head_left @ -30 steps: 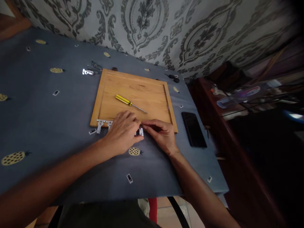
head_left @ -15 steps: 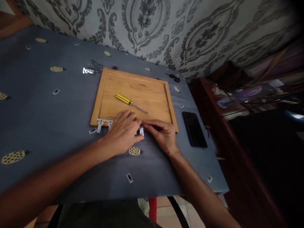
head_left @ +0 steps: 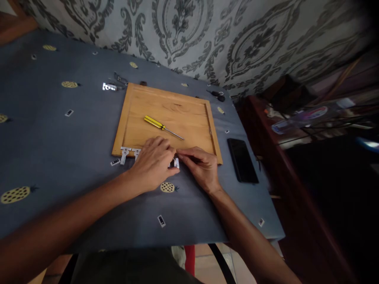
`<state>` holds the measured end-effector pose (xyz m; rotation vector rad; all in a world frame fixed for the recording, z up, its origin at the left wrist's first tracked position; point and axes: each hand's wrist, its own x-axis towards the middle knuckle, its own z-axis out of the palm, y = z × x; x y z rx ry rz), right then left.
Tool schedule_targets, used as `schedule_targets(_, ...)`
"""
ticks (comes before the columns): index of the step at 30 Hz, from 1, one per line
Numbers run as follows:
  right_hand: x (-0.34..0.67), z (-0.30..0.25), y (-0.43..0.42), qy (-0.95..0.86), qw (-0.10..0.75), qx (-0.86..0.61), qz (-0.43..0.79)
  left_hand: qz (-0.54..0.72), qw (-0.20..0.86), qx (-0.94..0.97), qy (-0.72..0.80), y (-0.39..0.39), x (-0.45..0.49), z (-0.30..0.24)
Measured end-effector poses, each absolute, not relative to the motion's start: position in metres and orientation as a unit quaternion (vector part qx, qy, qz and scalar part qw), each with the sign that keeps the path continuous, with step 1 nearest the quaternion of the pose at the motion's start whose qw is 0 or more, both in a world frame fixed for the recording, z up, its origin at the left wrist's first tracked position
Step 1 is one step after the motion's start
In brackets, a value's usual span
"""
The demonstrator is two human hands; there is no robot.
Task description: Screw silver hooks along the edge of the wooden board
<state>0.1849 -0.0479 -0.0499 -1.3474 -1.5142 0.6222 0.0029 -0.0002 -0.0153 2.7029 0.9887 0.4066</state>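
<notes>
The left hand [head_left: 154, 163] lies palm down over the near edge of the wooden panel [head_left: 167, 104], its fingers curled and its thumb against a metal bracket [head_left: 177, 163]; how firmly it grips, I cannot tell. Right beside it, the right hand [head_left: 201, 167] has thumb and forefinger close together in a narrow pinch by the bracket's far end. Whether a small part sits between those 2 fingertips, I cannot tell.

For such close work, steady pressure from the left hand seems best, keeping the bracket flat and square to the edge, while the right fingertips turn or press lightly and straight; a sideways push could skew it.

Left along that edge sit 2 more brackets [head_left: 124, 155]. To the right of the panel, a phone [head_left: 242, 161] lies on the cloth. Farther in, a yellow-handled screwdriver [head_left: 154, 122] rests on the panel, within easy reach. Beyond its far left corner lie loose metal pieces [head_left: 110, 86].
</notes>
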Motion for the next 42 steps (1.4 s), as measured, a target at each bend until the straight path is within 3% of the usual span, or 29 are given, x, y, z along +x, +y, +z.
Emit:
schedule_targets(30, 0.1809, -0.0573, -0.044, -0.608, 0.483, -0.571, 0.267, 0.129, 0.126, 0.923, 0.341, 0.0001, 0.0027, -0.0119)
schedule_targets(42, 0.1865, -0.0528, -0.046, -0.676, 0.463, -0.532, 0.211, 0.146, 0.113, 0.925, 0.333, 0.0001, 0.0029, -0.0176)
